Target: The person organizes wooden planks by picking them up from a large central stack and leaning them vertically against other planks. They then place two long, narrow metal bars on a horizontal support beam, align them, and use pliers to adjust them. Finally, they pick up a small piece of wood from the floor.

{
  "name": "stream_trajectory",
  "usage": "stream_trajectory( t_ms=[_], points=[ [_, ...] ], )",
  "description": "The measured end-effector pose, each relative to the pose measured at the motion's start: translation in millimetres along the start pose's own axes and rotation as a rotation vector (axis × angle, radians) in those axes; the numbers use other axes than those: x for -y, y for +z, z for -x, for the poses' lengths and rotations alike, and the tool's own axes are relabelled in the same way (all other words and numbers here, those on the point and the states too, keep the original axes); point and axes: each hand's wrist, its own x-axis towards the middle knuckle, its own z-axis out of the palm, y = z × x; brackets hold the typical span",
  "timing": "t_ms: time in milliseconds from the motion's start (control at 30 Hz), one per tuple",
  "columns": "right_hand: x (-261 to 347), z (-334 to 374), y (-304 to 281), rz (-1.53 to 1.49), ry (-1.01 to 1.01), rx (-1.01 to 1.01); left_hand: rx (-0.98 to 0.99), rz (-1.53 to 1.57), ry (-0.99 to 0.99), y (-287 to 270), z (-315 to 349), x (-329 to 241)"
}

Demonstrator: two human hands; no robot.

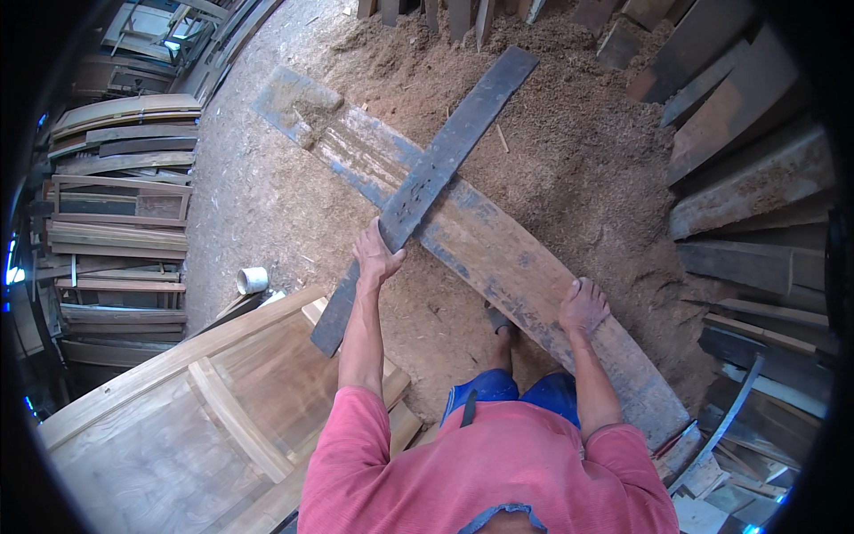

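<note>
My left hand (pixel 378 253) is closed round a dark, narrow plank (pixel 485 116) near its lower half, the fingers over its left side. The plank lies slantwise across a wide weathered board (pixel 498 240), and its near end reaches past the board toward me. Brown sawdust coats part of the wide board's far end. My right hand (pixel 584 307) is closed over the right edge of the wide board, closer to its near end. Its fingertips are bent at that edge and partly hidden.
A framed wooden panel (pixel 258 356) lies at the lower left, with a white cup-like container (pixel 253 281) beyond it. Stacked timber (pixel 124 133) lines the left side. Planks (pixel 738 125) lean along the right. Sawdust (pixel 569 151) covers the ground; my foot (pixel 500 319) shows below the board.
</note>
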Motion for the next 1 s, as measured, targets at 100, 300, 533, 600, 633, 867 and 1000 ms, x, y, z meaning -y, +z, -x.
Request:
stream_trajectory(
  t_ms=[100,300,533,600,633,867,1000],
  points=[
    [-1,0,4,-0.004,-0.002,-0.018,0.012,-0.007,-0.014,-2,0,0],
    [2,1,0,-0.010,-0.017,-0.049,-0.004,-0.022,-0.016,0,6,11],
    [0,4,-1,-0.029,-0.002,-0.063,-0.011,-0.075,0.004,-7,18,-4],
    [-1,4,-2,-0.021,-0.012,-0.047,-0.226,-0.167,-0.019,-7,33,-15],
    [-1,4,-3,-0.011,-0.014,-0.030,-0.231,-0.164,-0.032,-7,45,-19],
    [-5,5,5,0.017,-0.111,-0.028,0.254,0.231,0.161,60,208,-25],
    [-3,7,0,0.017,-0.054,0.085,0.629,0.387,0.002,148,376,19]
  ],
)
